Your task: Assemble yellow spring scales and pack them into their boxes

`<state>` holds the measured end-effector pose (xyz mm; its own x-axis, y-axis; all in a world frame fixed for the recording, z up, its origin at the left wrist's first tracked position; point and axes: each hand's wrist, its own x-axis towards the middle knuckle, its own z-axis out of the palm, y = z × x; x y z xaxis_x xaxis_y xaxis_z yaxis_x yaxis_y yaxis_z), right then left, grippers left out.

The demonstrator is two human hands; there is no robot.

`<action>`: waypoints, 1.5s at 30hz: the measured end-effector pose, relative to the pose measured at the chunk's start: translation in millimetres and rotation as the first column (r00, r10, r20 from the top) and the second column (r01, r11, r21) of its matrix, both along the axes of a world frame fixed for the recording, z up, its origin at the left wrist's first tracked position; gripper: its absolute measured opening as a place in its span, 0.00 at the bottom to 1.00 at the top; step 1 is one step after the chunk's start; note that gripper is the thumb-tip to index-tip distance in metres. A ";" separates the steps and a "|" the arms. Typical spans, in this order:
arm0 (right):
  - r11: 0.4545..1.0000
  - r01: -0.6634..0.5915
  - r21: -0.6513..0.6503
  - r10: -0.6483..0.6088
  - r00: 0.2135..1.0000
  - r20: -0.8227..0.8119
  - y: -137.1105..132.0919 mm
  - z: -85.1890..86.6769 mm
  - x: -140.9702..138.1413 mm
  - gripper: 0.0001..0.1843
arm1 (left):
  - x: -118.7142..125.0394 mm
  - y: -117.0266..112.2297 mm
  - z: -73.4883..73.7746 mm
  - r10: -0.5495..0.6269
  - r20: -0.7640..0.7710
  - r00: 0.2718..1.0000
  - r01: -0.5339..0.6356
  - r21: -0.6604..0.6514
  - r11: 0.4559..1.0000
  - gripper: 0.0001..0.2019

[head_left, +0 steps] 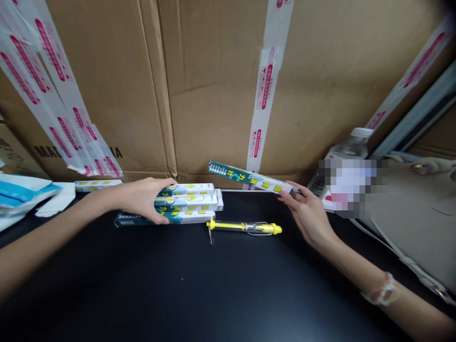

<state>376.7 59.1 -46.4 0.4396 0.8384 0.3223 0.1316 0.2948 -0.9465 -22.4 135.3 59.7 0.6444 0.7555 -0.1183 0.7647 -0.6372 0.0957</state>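
My left hand [146, 195] is curled over a stack of slim green-and-white cartons [194, 201], its thumb and fingers gripping their left part. The cartons carry yellow lettering and lie lengthwise on the black table. Raised off the table and tilted, a single slim carton [245, 177] of the same kind has its right end pinched by my right hand [306, 206]. Between the hands lies a yellow tubular spring scale [245, 227] with a clear barrel, its metal hook pointing toward me. It sits close to the right end of the lowest carton.
Behind the black table [228, 285] stands a large taped cardboard box [213, 95]. Another slim carton [98, 184] lies behind my left forearm. White-and-blue packaging [26, 194] is at far left. To the right are a clear plastic bottle [356, 142] and a beige bag [416, 204].
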 end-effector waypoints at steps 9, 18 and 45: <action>0.998 -0.044 -0.036 0.055 0.909 0.413 46.4 -14.5 -16.8 0.18 | -42.7 -15.3 -5.8 0.010 0.075 0.997 -0.012 0.025 1.000 0.44; 0.996 0.087 -0.007 -0.062 0.763 0.643 63.7 -23.6 -18.0 0.19 | -33.7 -9.3 -2.9 -0.006 0.192 0.981 0.015 -0.046 0.999 0.20; 0.917 -0.397 -0.025 0.217 0.447 0.867 -56.0 20.5 -89.4 0.14 | -18.1 -12.7 -20.7 -0.009 0.279 0.960 -0.042 0.178 0.983 0.21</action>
